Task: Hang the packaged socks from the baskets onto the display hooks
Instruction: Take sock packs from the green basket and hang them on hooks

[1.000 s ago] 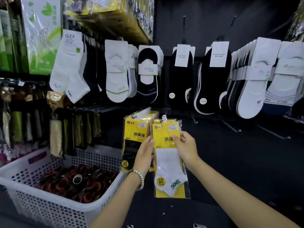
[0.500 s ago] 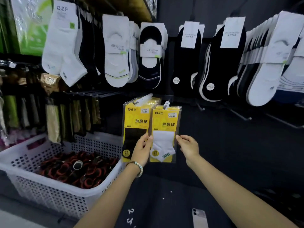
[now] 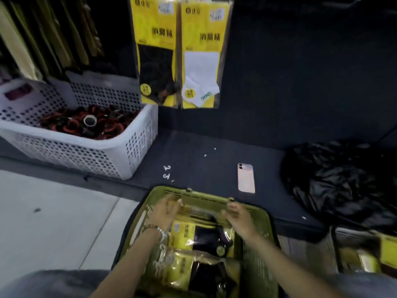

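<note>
Left hand (image 3: 166, 211) and right hand (image 3: 236, 214) hover palms inward over the slotted green basket (image 3: 171, 191). Fingers are loosely spread and hold nothing, probably framing the next pick. Packaged socks (image 3: 202, 237) lie just beneath both hands: flat, glossy crinkled film over yellow card. Two hung packs (image 3: 202, 50) sit well beyond the fingertips.

A dark display wall (image 3: 300, 61) fills the upper right; below it lies a dark low platform (image 3: 189, 151), with pale grey floor (image 3: 53, 211) at lower left.
</note>
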{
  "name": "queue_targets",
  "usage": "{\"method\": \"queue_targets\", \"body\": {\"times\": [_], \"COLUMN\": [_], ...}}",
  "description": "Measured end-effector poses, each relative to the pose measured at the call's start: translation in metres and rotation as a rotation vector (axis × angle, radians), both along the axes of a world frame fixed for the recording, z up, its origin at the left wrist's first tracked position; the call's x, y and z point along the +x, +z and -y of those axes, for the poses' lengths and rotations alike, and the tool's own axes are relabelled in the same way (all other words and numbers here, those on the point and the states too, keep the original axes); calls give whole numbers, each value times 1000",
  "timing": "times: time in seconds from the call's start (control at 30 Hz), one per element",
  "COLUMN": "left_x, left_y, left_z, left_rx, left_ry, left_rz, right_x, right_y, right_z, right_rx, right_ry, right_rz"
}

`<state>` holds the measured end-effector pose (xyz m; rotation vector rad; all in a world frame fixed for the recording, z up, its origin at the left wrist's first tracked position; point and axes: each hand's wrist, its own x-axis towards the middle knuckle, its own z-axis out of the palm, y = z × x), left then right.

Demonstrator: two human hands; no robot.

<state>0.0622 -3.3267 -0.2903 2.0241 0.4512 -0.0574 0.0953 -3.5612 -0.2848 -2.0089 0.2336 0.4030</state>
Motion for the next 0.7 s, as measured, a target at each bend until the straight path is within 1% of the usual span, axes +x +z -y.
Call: {"method": "queue_targets", "body": {"times": [0.1,0.2,0.27,0.37,0.47,0.57,0.63,0.7], "left_x": [-43,-69,-76,-81,-83,-83,-82,-80], "left_y": [-45,-72,-84,-95,-104,-113,-116,-117], "left_z": [6,3,0,1,5,8,9,9], "left_rx": [84,98,54,-88,-127,-72,-56,-65], "left_ry": [-44,-20,-77,-165,-209,-302,-328,-307], "left_rz": [-206,-411,-511,-559,-664,-799,-830,-848], "right_x": [-42,-68,-81,-92,-96,-97,-97,-95], "right_y": [-59,-94,-105,-114,-118,-121,-119,-114], "right_z": [26,47,53,53,50,48,46,43], "right_rx": [-67,-82,-60,-30,-12,-16,-14,39], "right_ry": [-35,-73,-68,-50,-87,-103,-104,-73], "right_rz": [-230,-463,-587,-741,-806,-799,-778,-766]}}
